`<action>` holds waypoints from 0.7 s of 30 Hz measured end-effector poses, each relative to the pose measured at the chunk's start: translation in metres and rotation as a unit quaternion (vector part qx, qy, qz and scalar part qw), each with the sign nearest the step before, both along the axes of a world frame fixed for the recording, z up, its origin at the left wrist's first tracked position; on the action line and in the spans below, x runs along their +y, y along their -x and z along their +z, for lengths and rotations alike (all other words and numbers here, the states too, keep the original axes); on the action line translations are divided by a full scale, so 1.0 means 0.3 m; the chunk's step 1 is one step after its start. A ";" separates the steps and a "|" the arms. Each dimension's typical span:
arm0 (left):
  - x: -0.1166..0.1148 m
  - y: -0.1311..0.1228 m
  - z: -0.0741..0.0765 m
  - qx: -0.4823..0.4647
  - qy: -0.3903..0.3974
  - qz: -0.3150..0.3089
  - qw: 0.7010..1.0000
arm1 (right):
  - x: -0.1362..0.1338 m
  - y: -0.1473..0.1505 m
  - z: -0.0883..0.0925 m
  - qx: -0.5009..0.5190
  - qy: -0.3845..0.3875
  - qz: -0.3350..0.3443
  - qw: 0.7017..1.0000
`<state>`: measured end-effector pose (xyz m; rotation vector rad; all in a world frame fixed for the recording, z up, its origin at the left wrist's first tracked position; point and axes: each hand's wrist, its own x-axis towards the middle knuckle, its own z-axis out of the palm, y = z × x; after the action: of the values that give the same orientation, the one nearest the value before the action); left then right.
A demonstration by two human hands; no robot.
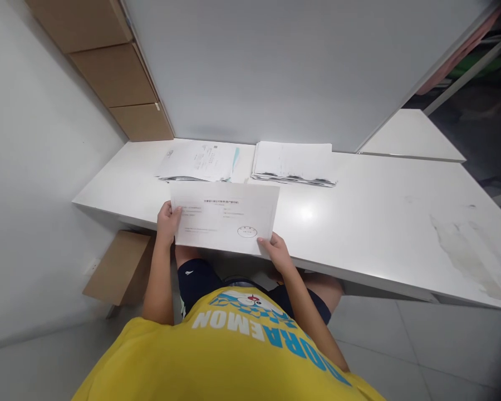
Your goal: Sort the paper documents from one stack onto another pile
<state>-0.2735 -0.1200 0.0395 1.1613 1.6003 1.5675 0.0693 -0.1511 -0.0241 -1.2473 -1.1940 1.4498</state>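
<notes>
While the left grip (168,221) pinches the printed sheet (211,220) by its left edge, the right grip (276,249) closes on its lower right corner, so neither is nearer. The sheet sits between them over the worktop's (367,217) near edge, long axis roughly along it; a paper pile (200,161) and a paper stack (292,159) lie farther back.

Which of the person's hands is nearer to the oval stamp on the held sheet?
Right. The right hand grips the sheet near its corner, just beside the oval stamp; the left hand holds the opposite edge, farther from the stamp.
</notes>
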 end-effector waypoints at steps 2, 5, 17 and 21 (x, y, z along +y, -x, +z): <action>-0.009 0.004 -0.001 0.004 0.033 -0.004 0.999 | -0.028 -0.022 0.004 0.000 0.041 0.040 0.998; -0.018 0.001 -0.006 0.034 0.089 -0.002 0.995 | -0.093 -0.056 -0.010 0.012 0.093 0.055 0.994; 0.059 -0.172 -0.060 0.188 0.188 -0.173 0.948 | -0.280 -0.295 -0.086 0.066 0.196 -0.061 0.976; 0.112 -0.249 -0.072 0.271 0.171 -0.226 0.920 | -0.293 -0.393 -0.081 0.043 0.197 -0.141 0.969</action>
<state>-0.1989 -0.0864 0.0179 1.6992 1.6794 0.6644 0.1872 -0.2391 -0.0483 -1.5319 -0.6537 1.5490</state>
